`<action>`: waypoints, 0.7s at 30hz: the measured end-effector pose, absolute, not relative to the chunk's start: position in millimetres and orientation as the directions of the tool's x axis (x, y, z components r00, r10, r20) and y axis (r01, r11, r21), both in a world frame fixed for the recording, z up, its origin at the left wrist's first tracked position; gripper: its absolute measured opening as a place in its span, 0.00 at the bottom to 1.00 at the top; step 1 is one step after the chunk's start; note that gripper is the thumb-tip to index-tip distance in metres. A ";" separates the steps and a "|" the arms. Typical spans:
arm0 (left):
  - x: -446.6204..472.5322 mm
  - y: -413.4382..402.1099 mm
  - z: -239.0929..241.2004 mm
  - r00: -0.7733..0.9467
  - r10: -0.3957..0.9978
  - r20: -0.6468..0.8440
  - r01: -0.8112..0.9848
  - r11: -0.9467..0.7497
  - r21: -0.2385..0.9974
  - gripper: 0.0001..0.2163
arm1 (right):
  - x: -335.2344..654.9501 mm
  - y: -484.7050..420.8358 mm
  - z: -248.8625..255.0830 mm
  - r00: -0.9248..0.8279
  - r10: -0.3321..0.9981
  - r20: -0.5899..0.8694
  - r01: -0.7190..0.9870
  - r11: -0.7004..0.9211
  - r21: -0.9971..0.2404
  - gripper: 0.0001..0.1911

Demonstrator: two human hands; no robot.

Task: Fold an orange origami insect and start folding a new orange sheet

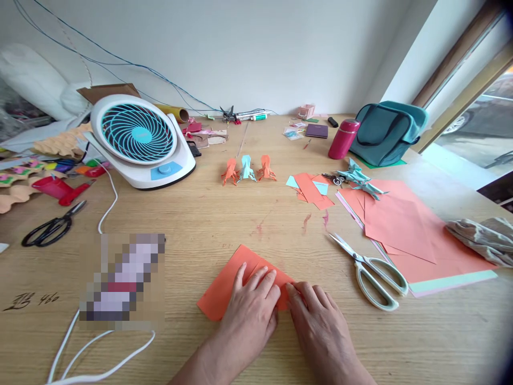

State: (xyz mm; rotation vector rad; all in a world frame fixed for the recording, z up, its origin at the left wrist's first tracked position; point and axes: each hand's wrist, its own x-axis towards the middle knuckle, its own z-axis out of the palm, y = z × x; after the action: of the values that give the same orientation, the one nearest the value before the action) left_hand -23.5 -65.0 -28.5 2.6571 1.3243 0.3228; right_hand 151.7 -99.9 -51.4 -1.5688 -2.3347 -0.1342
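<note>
Two hands work on an orange sheet (222, 283), the landmark here. The left hand (254, 305) lies on it with fingers spread, pressing rather than gripping; the right hand (318, 321) has its fingertips at the sheet's right edge, and whether they pinch or only press I cannot tell. The step looks like folding or creasing; the next move calls for steady pressure on the left and lined-up edges on the right before the crease is run firm. The sheet's left corner and far corner stick out past the fingers. Beyond the sheet, open wood (208, 219) reaches toward three paper figures (247, 169), giving room to turn it. To its right, white-handled scissors (372, 272) limit the right hand's sweep, with stacked paper (401, 230) farther out.
</note>
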 end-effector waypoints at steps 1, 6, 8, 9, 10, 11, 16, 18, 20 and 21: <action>-23.4 -64.8 -28.7 0.586 0.801 0.125 0.767 -0.597 0.234 0.07 | 151.3 -99.2 -51.7 -0.328 0.890 0.316 0.917 0.380 -0.120 0.13; -23.2 -64.3 -29.7 0.586 0.800 0.133 0.766 -0.600 0.230 0.06 | 151.2 -97.7 -55.6 -0.344 0.864 0.367 0.869 0.441 -0.225 0.21; -23.5 -64.2 -30.7 0.588 0.797 0.139 0.764 -0.603 0.229 0.08 | 152.2 -97.6 -56.7 -0.378 0.848 0.373 0.833 0.487 -0.264 0.25; -23.7 -64.2 -31.2 0.588 0.796 0.140 0.763 -0.604 0.230 0.08 | 152.8 -97.6 -56.8 -0.390 0.844 0.368 0.819 0.501 -0.281 0.27; -24.0 -64.3 -31.5 0.588 0.797 0.141 0.763 -0.604 0.230 0.08 | 153.3 -97.6 -56.6 -0.396 0.845 0.358 0.810 0.506 -0.296 0.27; -24.2 -64.3 -31.7 0.588 0.797 0.138 0.764 -0.603 0.231 0.08 | 153.7 -97.5 -56.0 -0.401 0.848 0.346 0.805 0.507 -0.309 0.28; -25.0 -65.0 -30.5 0.596 0.792 0.136 0.761 -0.611 0.218 0.11 | 155.2 -97.2 -51.6 -0.397 0.862 0.315 0.796 0.494 -0.350 0.28; -25.3 -65.4 -29.7 0.600 0.788 0.138 0.760 -0.615 0.209 0.11 | 156.0 -97.2 -51.1 -0.397 0.864 0.311 0.795 0.493 -0.354 0.28; -26.1 -65.7 -29.1 0.604 0.785 0.140 0.760 -0.620 0.195 0.10 | 156.7 -97.1 -51.8 -0.403 0.864 0.303 0.800 0.493 -0.343 0.28; -26.6 -65.7 -29.0 0.608 0.781 0.142 0.759 -0.624 0.185 0.10 | 157.0 -97.0 -52.5 -0.406 0.864 0.298 0.804 0.493 -0.333 0.28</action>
State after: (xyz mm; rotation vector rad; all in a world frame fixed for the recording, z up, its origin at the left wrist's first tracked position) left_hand -26.6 -65.7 -29.0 2.7208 1.3076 0.3183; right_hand 157.0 -97.0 -52.5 -1.3804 -2.3128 0.1892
